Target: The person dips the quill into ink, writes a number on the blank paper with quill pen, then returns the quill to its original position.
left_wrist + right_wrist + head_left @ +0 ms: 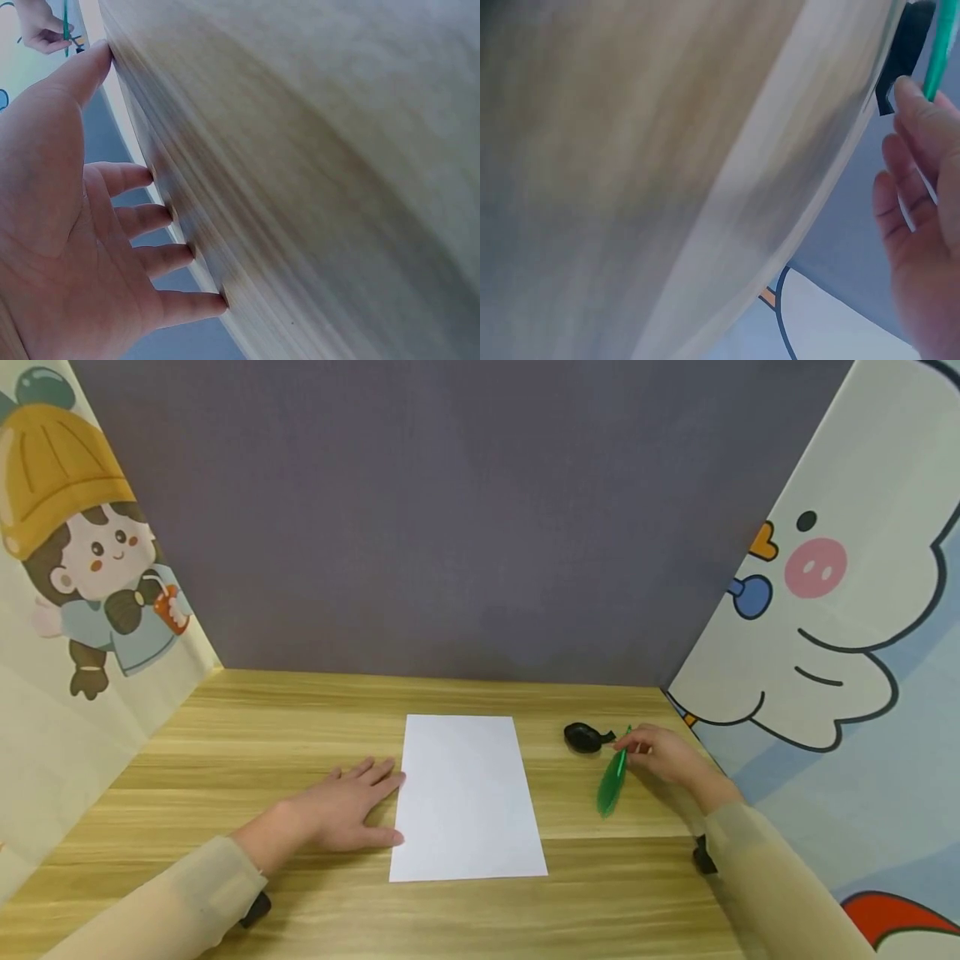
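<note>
Likely flimsy, green piece (612, 783) right of paper (468, 797): your right hand (663, 753) aptly pinches its narrow end; left hand (341, 810) spread.

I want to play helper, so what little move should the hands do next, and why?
Maybe the right hand should carry the green thing over to the white paper. That hand has it pinched, the paper's top is bare, and the left hand is spread at the paper's left edge, perhaps handy for steadying it.
</note>
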Available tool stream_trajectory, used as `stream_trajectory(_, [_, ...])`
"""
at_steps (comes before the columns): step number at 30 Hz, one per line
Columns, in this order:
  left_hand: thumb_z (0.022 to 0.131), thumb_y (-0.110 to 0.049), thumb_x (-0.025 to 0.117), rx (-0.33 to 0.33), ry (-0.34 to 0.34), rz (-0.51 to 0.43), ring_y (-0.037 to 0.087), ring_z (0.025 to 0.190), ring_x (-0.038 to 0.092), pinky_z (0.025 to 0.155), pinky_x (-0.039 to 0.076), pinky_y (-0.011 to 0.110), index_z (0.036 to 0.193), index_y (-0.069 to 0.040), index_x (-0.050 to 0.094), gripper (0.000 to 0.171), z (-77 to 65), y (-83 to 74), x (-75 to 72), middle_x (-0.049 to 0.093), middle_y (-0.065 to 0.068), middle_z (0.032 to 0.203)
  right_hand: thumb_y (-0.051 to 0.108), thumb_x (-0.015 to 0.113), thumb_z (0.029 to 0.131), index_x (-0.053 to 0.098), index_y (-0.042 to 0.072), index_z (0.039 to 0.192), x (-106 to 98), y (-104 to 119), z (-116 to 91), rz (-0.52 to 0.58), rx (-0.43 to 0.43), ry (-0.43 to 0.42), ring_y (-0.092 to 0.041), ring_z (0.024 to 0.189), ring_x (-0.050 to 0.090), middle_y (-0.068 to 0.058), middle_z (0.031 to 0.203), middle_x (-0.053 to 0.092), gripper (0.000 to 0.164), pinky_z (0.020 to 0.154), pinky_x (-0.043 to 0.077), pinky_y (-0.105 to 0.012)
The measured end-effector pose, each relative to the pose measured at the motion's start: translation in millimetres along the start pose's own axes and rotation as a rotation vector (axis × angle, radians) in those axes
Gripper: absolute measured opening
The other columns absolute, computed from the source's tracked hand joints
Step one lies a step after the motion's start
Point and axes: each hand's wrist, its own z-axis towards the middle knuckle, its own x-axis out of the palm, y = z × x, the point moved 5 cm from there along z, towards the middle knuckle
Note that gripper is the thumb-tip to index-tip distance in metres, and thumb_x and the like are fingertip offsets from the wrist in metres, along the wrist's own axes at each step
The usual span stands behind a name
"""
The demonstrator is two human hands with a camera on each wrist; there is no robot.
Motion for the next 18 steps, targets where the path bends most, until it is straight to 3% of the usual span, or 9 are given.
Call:
stream_trajectory(6, [0.099, -0.080, 0.059, 0.005, 0.000, -0.003, 0.051, 0.168, 0.020, 0.125, 0.021, 0.084, 0.175, -0.015, 0.031, 0.104, -2.7, -2.0, -0.7, 0.019, 0.018, 0.184, 0.010, 0.074, 0.105, 0.081, 0.012, 0.125, -5.0, 2.2, -8.9, 0.012, 0.045, -0.027, -0.016, 0.095, 0.068, -0.003, 0.108, 0.077, 0.022, 0.080, 0.058, -0.036])
stream_trajectory(11, [0.100, -0.077, 0.061, 0.010, -0.002, -0.022, 0.052, 0.168, 0.019, 0.124, 0.021, 0.086, 0.175, -0.014, 0.032, 0.102, -4.3, -3.7, -2.9, 0.020, 0.018, 0.184, 0.017, 0.071, 0.109, 0.079, 0.014, 0.134, -9.1, 6.0, -16.4, 0.042, 0.117, -0.061, -0.022, 0.101, 0.071, -0.010, 0.121, 0.079, 0.026, 0.082, 0.059, -0.040])
stream_trajectory(18, [0.099, -0.078, 0.061, 0.006, -0.003, -0.023, 0.052, 0.168, 0.018, 0.124, 0.019, 0.085, 0.175, -0.014, 0.031, 0.103, -4.3, -2.9, -2.6, 0.019, 0.018, 0.184, 0.028, 0.069, 0.111, 0.077, 0.011, 0.138, -12.1, 9.0, -21.4, 0.134, 0.172, -0.114, -0.013, 0.091, 0.069, -0.014, 0.135, 0.078, 0.033, 0.072, 0.055, -0.028])
